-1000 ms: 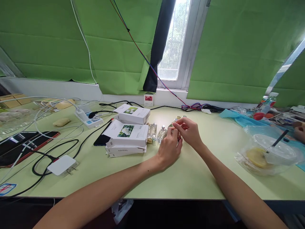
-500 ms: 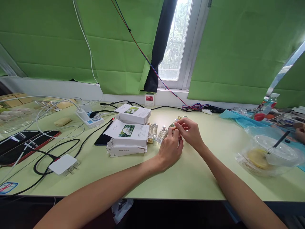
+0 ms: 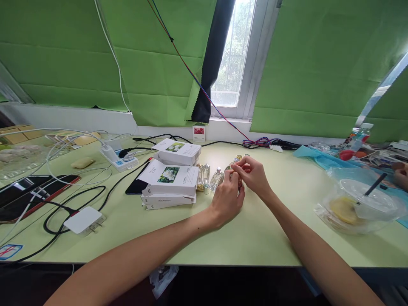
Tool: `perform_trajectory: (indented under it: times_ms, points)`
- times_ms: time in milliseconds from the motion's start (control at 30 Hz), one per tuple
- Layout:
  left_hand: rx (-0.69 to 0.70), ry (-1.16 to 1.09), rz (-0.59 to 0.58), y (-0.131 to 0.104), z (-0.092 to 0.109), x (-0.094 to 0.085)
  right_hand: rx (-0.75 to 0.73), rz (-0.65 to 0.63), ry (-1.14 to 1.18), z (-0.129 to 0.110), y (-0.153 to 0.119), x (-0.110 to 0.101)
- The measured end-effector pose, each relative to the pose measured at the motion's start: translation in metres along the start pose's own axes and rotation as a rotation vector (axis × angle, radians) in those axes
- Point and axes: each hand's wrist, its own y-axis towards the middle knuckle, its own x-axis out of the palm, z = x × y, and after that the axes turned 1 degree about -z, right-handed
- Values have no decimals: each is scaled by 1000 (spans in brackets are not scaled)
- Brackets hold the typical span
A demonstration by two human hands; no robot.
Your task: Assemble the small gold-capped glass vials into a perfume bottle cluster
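Observation:
My left hand (image 3: 227, 199) is curled around something small, mostly hidden behind its fingers; a reddish bit shows near the fingertips. The fingertips of my right hand (image 3: 253, 173) are pinched together right above, touching the same spot. Just left of my hands stands a clear glass bottle (image 3: 217, 178) with a silver cap. Slimmer glass bottles (image 3: 206, 172) are beside the white boxes, with a small cap (image 3: 206, 188) in front of them. More bottle tops (image 3: 239, 157) show behind my hands. An open white box with a flower picture (image 3: 174, 176) lies on other boxes.
A dark phone (image 3: 135, 183) lies partly under the boxes. At the left are a power strip (image 3: 117, 159), a white charger (image 3: 84, 219), cables and a tablet. A bagged cup (image 3: 347, 210) stands at the right, near another person's hand (image 3: 401, 175).
The view has shifted very slightly. My right fingertips have moved a little to the left over my left hand; otherwise both hands hold nearly the same pose.

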Motion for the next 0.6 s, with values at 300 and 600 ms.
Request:
perform_trajectory:
  times_ms: [300, 600]
  points:
    - [-2, -10, -14, 0, 1, -1, 44, 1, 17, -2, 1, 0]
    - [-7, -7, -20, 0, 0, -1, 47, 7, 31, -3, 1, 0]
